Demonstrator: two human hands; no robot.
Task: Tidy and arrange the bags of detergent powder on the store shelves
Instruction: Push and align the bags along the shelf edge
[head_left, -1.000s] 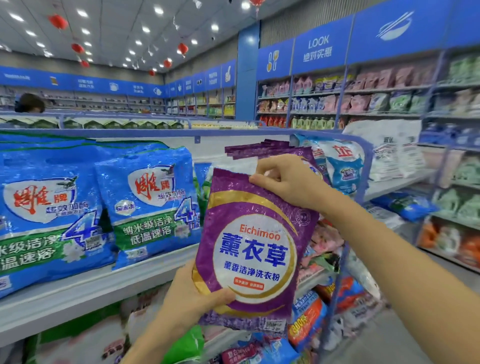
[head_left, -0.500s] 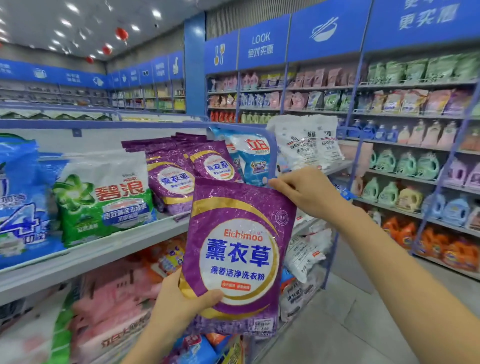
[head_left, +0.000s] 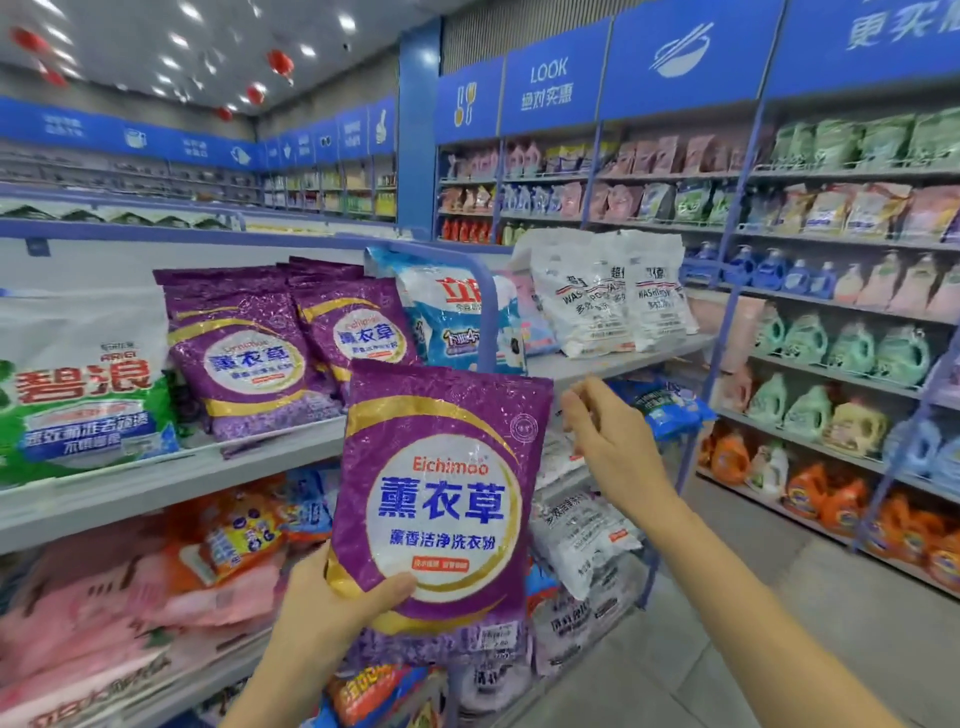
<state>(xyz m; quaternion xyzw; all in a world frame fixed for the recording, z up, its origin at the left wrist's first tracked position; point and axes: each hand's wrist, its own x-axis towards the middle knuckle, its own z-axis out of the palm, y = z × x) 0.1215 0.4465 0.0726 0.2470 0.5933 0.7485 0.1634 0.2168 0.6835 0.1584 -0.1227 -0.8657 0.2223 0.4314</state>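
My left hand (head_left: 332, 613) grips the lower left corner of a purple lavender detergent bag (head_left: 441, 499), thumb on its front, and holds it upright in front of the shelves. Just right of the bag's top corner, my right hand (head_left: 613, 447) hangs free with loosely curled fingers, apart from the bag. On the top shelf (head_left: 156, 478) stand more purple bags (head_left: 244, 353) of the same kind, leaning back. A green and white bag (head_left: 83, 395) is to their left, and a blue and white bag (head_left: 452, 317) to their right.
White detergent bags (head_left: 608, 291) stand on the shelf end further right. Lower shelves hold pink bags (head_left: 104, 603) and orange packs. Across the grey floor aisle (head_left: 779, 597), wall shelving carries detergent bottles (head_left: 852, 353) and pouches.
My right hand has let go of the purple bag's top corner and moved slightly right. The view has kept swinging right along the shelf, and the left hand still holds the bag.
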